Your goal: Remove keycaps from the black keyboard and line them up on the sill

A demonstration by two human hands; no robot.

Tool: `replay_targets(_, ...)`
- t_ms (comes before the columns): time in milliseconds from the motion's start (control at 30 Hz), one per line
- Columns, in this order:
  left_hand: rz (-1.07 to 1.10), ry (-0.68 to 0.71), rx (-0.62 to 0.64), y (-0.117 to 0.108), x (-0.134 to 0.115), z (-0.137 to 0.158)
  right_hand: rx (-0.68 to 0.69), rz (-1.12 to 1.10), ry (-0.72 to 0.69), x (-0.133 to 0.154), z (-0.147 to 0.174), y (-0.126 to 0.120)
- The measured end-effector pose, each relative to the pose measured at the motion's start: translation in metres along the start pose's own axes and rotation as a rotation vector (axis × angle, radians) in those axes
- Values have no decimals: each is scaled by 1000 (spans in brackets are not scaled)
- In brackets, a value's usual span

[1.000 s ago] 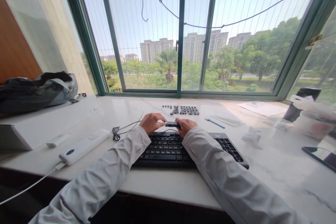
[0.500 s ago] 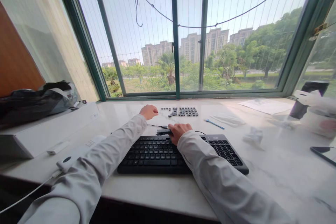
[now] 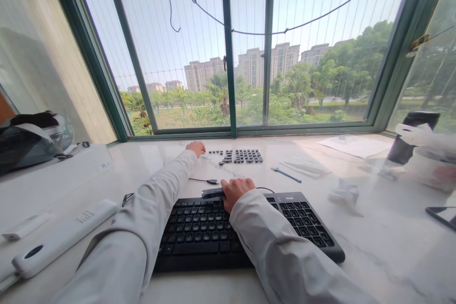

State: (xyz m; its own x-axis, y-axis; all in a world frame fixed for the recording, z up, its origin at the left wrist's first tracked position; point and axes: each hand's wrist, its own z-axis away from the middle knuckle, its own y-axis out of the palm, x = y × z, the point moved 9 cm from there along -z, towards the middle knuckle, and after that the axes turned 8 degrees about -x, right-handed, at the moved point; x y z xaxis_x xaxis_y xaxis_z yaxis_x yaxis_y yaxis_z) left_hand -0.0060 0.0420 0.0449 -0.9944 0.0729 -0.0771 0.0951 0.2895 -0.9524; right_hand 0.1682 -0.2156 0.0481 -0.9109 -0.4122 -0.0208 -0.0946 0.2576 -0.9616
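A black keyboard (image 3: pixel 213 228) lies on the white marble sill (image 3: pixel 377 237) in front of me. My right hand (image 3: pixel 237 190) rests at its far edge and grips a small dark flat piece (image 3: pixel 212 193). My left hand (image 3: pixel 196 147) is stretched far forward, fingers curled, beside rows of loose black keycaps (image 3: pixel 239 156) near the window. What the left hand holds, if anything, is hidden. A thin black cable with a plug (image 3: pixel 210 181) lies between the hands.
A blue tool (image 3: pixel 286 175) and clear plastic lie right of the keycaps. White power bank (image 3: pixel 60 240) and white box (image 3: pixel 53 175) with a helmet sit left. Paper (image 3: pixel 351 145), dark cup (image 3: pixel 409 135), crumpled wrap (image 3: pixel 344 192) and phone (image 3: pixel 443 216) are right.
My left hand let go of the dark piece and reached forward to the left of the keycaps. The right hand kept the piece at the keyboard's far edge. The view shifted closer.
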Motion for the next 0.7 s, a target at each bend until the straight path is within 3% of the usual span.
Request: replay_targets(700,15,-11,-5,26,3,-23,32,-43,-1,3,1,4)
